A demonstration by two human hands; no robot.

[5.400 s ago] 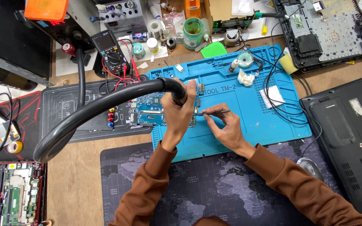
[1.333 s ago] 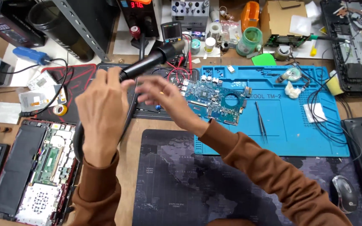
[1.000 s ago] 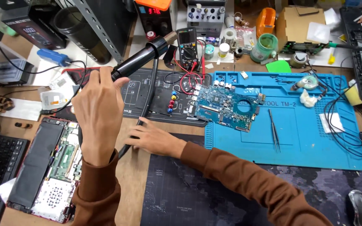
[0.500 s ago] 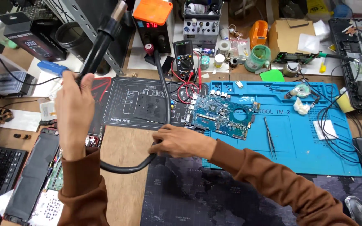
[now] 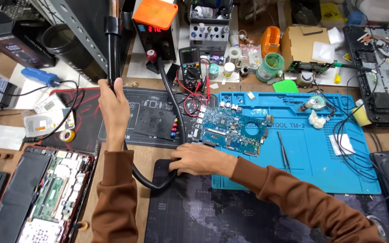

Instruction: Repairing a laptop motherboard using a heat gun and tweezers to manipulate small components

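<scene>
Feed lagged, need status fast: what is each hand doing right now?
Left hand: closed around the black hot-air handpiece, holding it upright.
Right hand: resting on the black hose at the mat edge; grip cannot be told.

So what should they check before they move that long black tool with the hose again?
1. Left hand has a firm hold on the black handpiece: ok, fingers wrapped round it, nozzle up.
2. Right hand controls the black hose: ok, it rests on the hose where it loops at the mat edge.
3. Hose clear of the circuit board: ok, it runs just left of it.
4. Red meter leads clear of the hose: cannot tell, they lie very close.
5. Tweezers out of the way: ok, on the blue mat.
6. Nozzle cooled: cannot tell.
</scene>
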